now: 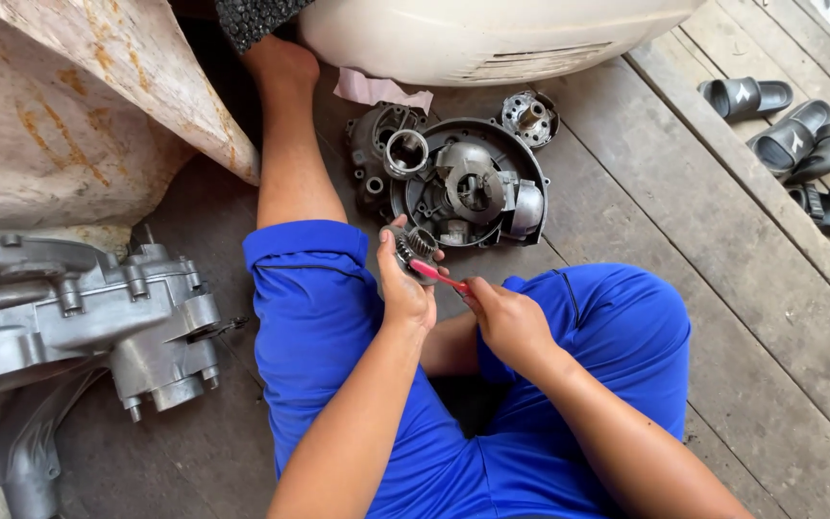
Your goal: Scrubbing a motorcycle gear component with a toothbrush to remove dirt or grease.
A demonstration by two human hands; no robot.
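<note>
My left hand (403, 288) grips a small round metal gear part (415, 242) and holds it up above my left knee. A thin red-pink brush handle (439, 277) is pinched in my right hand (506, 317), and its tip rests against the gear part. Just beyond my hands, a round dark engine cover (530, 178) lies on the wooden floor with several grey metal parts piled in it. I sit on the floor in blue shorts, left leg stretched forward.
A large grey engine casing (69, 308) lies at the left. A cream scooter body panel (492, 34) sits at the top. A small round toothed part (530, 117) lies by the cover. Several black sandals (799, 135) lie at the right, past a wooden step.
</note>
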